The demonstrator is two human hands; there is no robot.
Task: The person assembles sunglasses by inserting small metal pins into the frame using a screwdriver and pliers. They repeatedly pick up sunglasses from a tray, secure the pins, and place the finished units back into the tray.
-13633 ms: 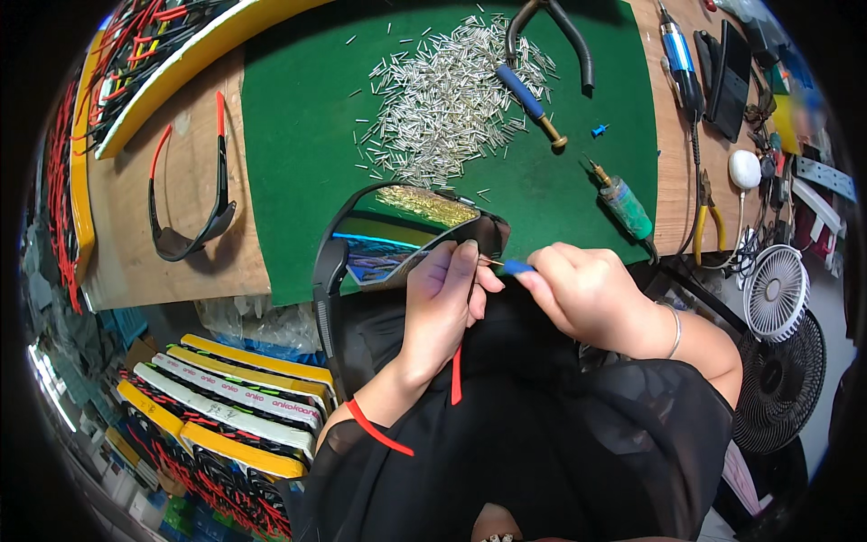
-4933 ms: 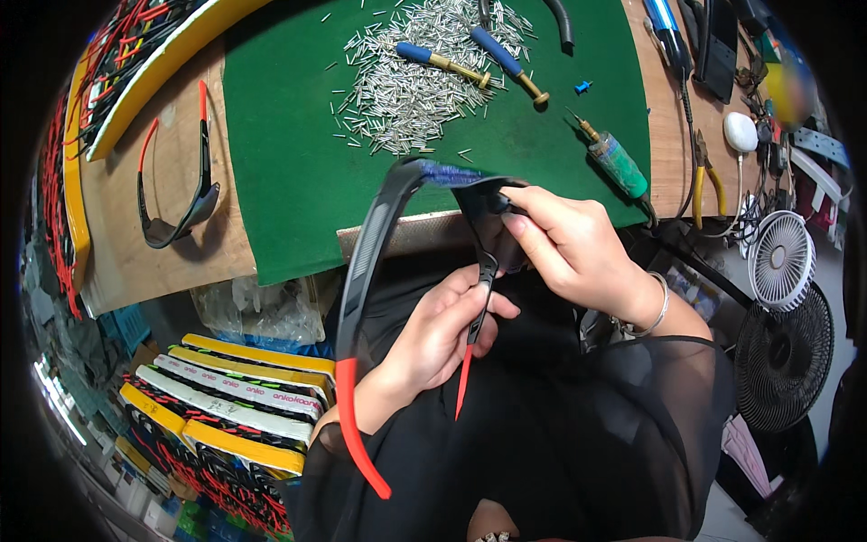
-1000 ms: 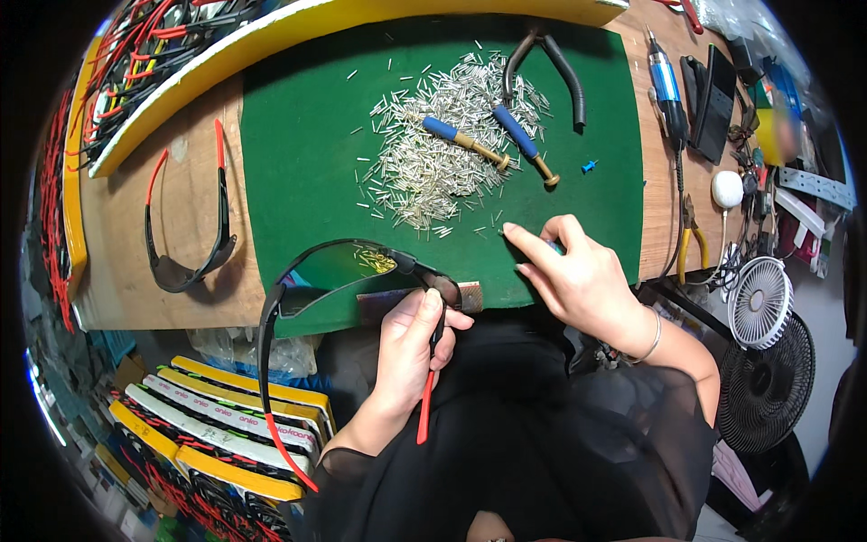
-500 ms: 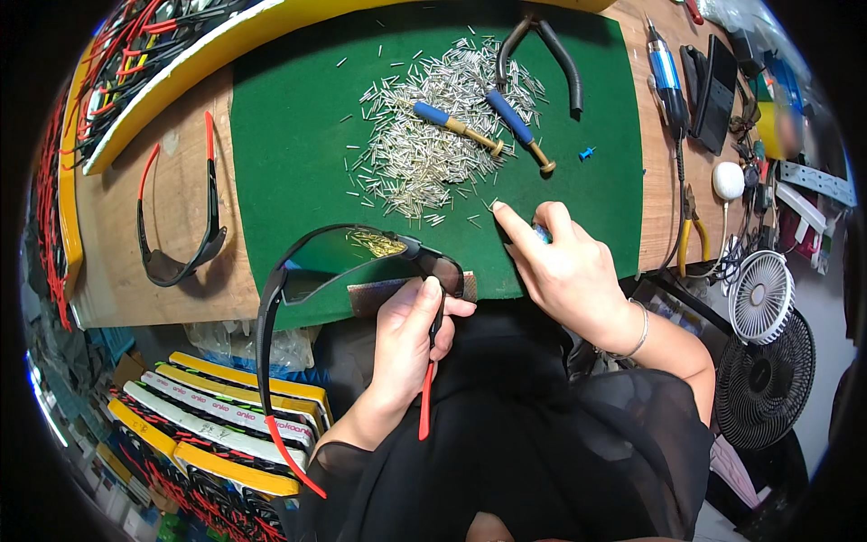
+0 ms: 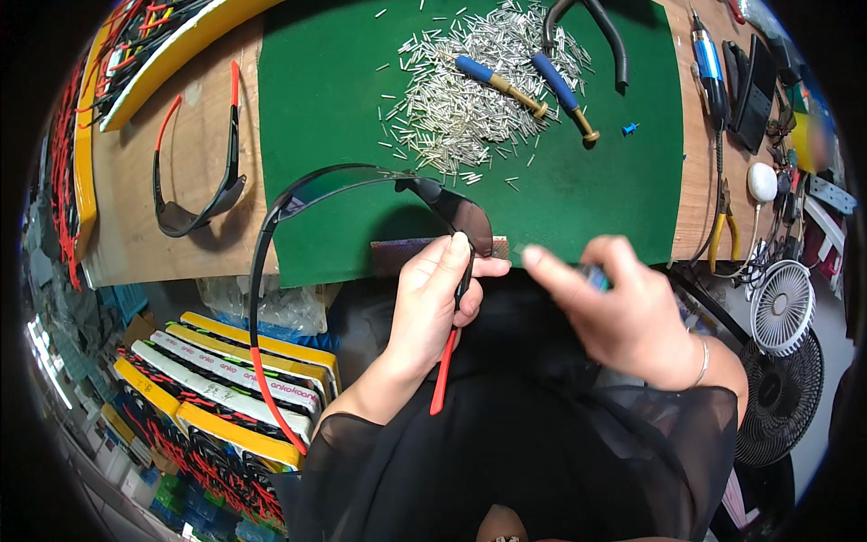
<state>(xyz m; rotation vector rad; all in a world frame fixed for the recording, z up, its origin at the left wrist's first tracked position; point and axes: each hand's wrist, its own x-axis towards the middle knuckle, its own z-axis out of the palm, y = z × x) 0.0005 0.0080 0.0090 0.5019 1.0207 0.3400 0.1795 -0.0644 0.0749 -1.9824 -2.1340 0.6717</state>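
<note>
My left hand (image 5: 424, 303) is closed round one temple of a pair of black wraparound sunglasses (image 5: 468, 215), near the hinge. Their other temple, red at its tip, arches out to the left. My right hand (image 5: 632, 312), partly blurred, is curled round a small blue thing (image 5: 594, 277), mostly hidden in the palm. Its leading fingertip is just right of my left index finger, and a small greyish speck at that tip is too blurred to name. Beyond both hands a pile of short silvery metal pins (image 5: 452, 126) lies on a green mat (image 5: 316, 135).
Two blue-handled brass-tipped tools (image 5: 564, 86) rest on the pile, near dark-handled pliers (image 5: 610, 41). Another pair of sunglasses (image 5: 194, 217) stands left. To the right are a blue electric screwdriver (image 5: 711, 72), yellow-handled pliers (image 5: 722, 233) and a white fan (image 5: 782, 307).
My right hand has drawn back from the near edge of the pin pile to beside my left hand. The left hand still grips the sunglasses. The whole view has shifted somewhat.
</note>
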